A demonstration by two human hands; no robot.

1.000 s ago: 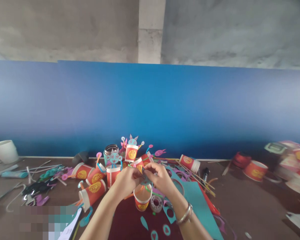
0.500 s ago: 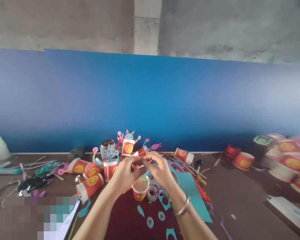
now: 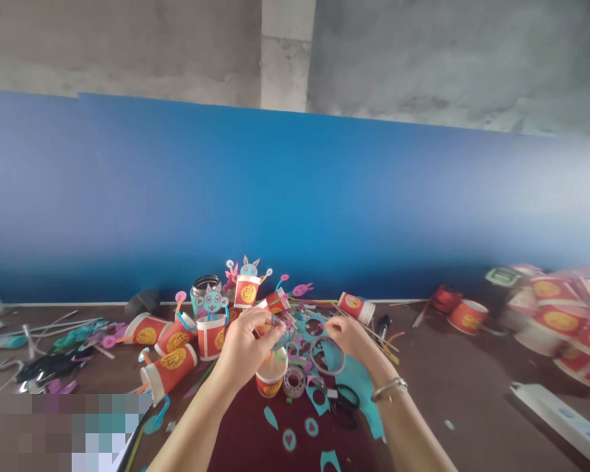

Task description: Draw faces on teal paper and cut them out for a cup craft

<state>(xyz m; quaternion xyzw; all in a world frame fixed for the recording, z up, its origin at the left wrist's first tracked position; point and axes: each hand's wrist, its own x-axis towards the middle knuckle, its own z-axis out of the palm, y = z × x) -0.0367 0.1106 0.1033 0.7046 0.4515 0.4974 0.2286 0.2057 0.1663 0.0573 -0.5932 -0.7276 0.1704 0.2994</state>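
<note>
My left hand [image 3: 250, 344] is closed in a pinch on a small blue paper piece [image 3: 277, 321], just above an upright red paper cup [image 3: 269, 385]. Off to the right, my right hand [image 3: 348, 333] has its fingers curled together; what they hold, if anything, is too small to make out. A pale tape ring [image 3: 327, 372] shows just below those fingers, and I cannot tell whether they touch it. Beside the cup stands a smaller tape roll [image 3: 294, 381]. Black-handled scissors [image 3: 345, 401] lie on blue paper [image 3: 368, 400] under my right wrist.
Cups with blue paper faces [image 3: 211, 334] stand behind my left hand, near several tipped cups [image 3: 170, 368]. Small paper cutouts [image 3: 289, 439] lie in front. Cup stacks [image 3: 560, 318] and a power strip [image 3: 565, 413] are at the right, a blue partition [image 3: 295, 196] behind.
My hands were together above the cup and have come apart. The right one has moved right, uncovering the tape ring and scissors; the left stays near the cup.
</note>
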